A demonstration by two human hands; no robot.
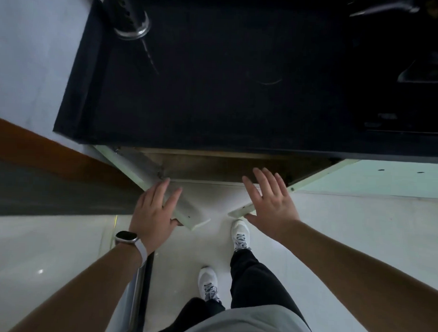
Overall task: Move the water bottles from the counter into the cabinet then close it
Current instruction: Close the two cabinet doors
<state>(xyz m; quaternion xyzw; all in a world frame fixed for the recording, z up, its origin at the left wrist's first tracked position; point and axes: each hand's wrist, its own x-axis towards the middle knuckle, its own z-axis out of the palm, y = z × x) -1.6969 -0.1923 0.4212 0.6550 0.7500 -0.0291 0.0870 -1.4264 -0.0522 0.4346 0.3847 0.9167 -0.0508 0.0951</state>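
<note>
I look straight down at a black counter [216,78] with a cabinet [225,166] under it. Both pale green doors stand partly swung out. My left hand [154,210] lies flat on the outer face of the left door [148,178], thumb hooked under its free edge. My right hand [268,202] is spread flat against the outer face of the right door [312,174]. No water bottles show on the counter. The cabinet's inside is dark and mostly hidden by the counter edge.
A dark metal item [133,21] stands at the counter's back left. A black stove or sink [419,73] sits at the right. White wall at left, a brown strip [40,144] beside it. My white shoes [240,236] stand on pale floor tiles below the doors.
</note>
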